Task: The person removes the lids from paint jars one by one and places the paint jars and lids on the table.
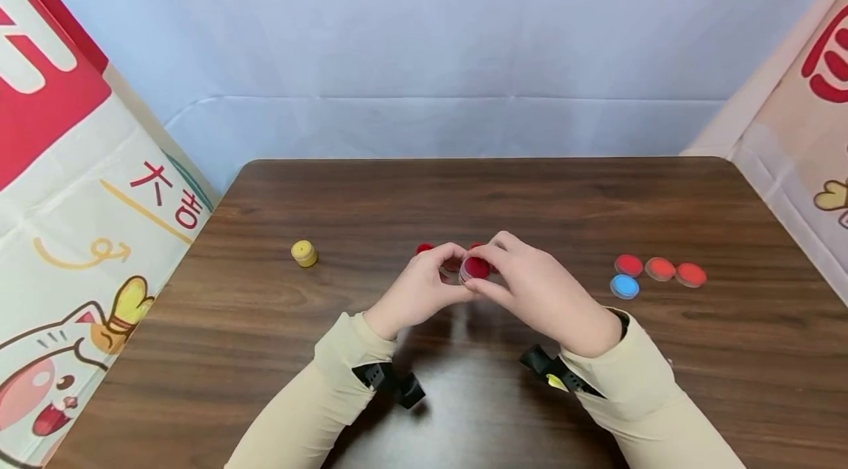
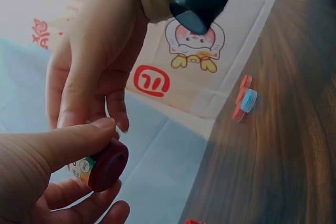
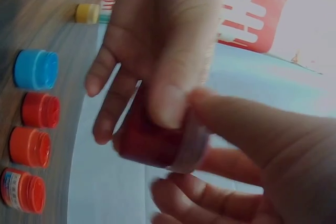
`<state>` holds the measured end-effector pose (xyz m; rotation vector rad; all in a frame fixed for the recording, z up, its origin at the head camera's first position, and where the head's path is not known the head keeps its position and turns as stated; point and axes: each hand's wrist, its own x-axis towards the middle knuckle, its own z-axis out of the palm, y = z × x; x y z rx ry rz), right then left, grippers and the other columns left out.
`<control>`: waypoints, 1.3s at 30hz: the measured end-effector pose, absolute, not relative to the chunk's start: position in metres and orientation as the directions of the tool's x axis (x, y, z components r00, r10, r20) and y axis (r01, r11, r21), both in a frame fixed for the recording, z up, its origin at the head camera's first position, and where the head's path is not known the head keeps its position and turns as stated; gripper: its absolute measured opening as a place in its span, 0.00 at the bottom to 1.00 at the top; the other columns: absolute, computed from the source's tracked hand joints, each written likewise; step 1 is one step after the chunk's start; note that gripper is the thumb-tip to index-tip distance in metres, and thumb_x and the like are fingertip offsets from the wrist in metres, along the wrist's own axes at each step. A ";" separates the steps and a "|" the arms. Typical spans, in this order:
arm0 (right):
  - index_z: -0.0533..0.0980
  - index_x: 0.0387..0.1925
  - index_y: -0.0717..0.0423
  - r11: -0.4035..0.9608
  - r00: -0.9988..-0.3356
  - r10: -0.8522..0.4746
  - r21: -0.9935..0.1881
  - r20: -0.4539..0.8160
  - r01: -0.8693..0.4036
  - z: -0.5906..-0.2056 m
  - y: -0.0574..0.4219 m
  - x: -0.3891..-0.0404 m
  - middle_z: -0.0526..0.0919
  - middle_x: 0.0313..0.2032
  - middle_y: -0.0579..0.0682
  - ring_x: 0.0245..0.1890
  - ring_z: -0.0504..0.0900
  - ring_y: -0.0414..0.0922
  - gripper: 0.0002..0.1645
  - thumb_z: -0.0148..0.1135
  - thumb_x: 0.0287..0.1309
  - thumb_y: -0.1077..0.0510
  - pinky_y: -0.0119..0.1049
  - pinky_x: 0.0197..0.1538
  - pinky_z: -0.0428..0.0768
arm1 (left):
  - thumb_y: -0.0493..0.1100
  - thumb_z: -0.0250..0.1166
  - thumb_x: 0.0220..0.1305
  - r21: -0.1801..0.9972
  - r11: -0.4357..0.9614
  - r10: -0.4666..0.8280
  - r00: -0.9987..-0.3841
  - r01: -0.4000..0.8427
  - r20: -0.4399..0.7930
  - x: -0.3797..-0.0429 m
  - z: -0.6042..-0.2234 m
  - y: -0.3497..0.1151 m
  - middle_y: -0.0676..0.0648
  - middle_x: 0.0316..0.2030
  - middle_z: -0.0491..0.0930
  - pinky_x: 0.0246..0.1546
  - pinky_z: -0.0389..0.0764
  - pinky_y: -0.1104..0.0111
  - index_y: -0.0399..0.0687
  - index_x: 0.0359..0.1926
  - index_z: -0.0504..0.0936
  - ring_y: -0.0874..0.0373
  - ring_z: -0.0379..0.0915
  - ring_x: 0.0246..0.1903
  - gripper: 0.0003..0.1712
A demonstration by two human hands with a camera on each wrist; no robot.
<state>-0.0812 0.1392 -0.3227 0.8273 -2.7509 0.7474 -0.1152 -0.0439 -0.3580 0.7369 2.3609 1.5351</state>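
Observation:
Both hands meet over the middle of the table on a small dark red paint jar point(image 1: 475, 268). My left hand point(image 1: 424, 291) grips it between thumb and fingers, and part of a label point(image 2: 84, 169) shows on its side in the left wrist view. The right hand point(image 1: 539, 292) pinches the clear-rimmed end point(image 3: 190, 148) of the same jar. Partly hidden behind the hands are other red pots point(image 1: 425, 248). In the right wrist view a blue pot point(image 3: 35, 70), a red pot point(image 3: 40, 110) and two orange-red pots point(image 3: 30, 146) stand in a row.
To the right on the brown wooden table point(image 1: 729, 366) lie three red lids point(image 1: 660, 269) and a blue lid point(image 1: 625, 286). A yellow jar point(image 1: 304, 253) stands to the left. A pale cloth point(image 1: 424, 49) hangs behind, with printed banners point(image 1: 59, 233) at the sides.

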 end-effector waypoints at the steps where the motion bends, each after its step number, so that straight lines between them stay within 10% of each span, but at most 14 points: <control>1: 0.78 0.47 0.56 0.702 -0.817 -0.491 -0.418 0.301 -0.576 -0.322 0.140 -0.081 0.74 0.38 0.47 0.26 0.73 0.36 0.20 0.67 0.53 0.54 0.30 0.31 0.74 | 0.39 0.71 0.51 0.901 0.326 0.523 -0.849 0.286 0.081 -0.116 -0.358 -0.044 0.54 0.36 0.79 0.41 0.78 0.64 0.46 0.43 0.78 0.57 0.74 0.38 0.17; 9: 0.73 0.55 0.58 0.697 -0.835 -0.474 -0.461 0.279 -0.550 -0.319 0.146 -0.079 0.76 0.47 0.48 0.44 0.78 0.43 0.30 0.69 0.51 0.51 0.40 0.43 0.78 | 0.40 0.71 0.52 0.897 0.335 0.524 -0.848 0.288 0.077 -0.114 -0.358 -0.043 0.56 0.36 0.79 0.40 0.77 0.69 0.46 0.44 0.77 0.59 0.73 0.39 0.18; 17: 0.76 0.35 0.50 0.772 -0.896 -0.357 -0.457 0.265 -0.443 -0.321 0.138 -0.080 0.73 0.32 0.41 0.26 0.72 0.35 0.19 0.70 0.47 0.44 0.32 0.29 0.74 | 0.40 0.71 0.52 0.884 0.343 0.536 -0.839 0.318 0.094 -0.114 -0.357 -0.042 0.55 0.34 0.76 0.38 0.76 0.67 0.46 0.42 0.77 0.56 0.71 0.36 0.16; 31: 0.75 0.51 0.56 0.706 -0.850 -0.453 -0.473 0.269 -0.526 -0.316 0.142 -0.080 0.76 0.44 0.46 0.41 0.77 0.40 0.29 0.71 0.48 0.50 0.38 0.42 0.78 | 0.39 0.71 0.52 0.880 0.334 0.539 -0.835 0.336 0.114 -0.116 -0.357 -0.044 0.54 0.36 0.78 0.42 0.77 0.58 0.44 0.44 0.78 0.61 0.73 0.37 0.18; 39: 0.78 0.39 0.51 0.766 -0.884 -0.382 -0.442 0.271 -0.466 -0.321 0.138 -0.080 0.73 0.33 0.42 0.25 0.71 0.36 0.18 0.70 0.49 0.47 0.31 0.28 0.73 | 0.41 0.72 0.50 0.870 0.365 0.540 -0.836 0.332 0.093 -0.115 -0.358 -0.043 0.56 0.34 0.78 0.40 0.77 0.63 0.47 0.42 0.78 0.57 0.72 0.37 0.17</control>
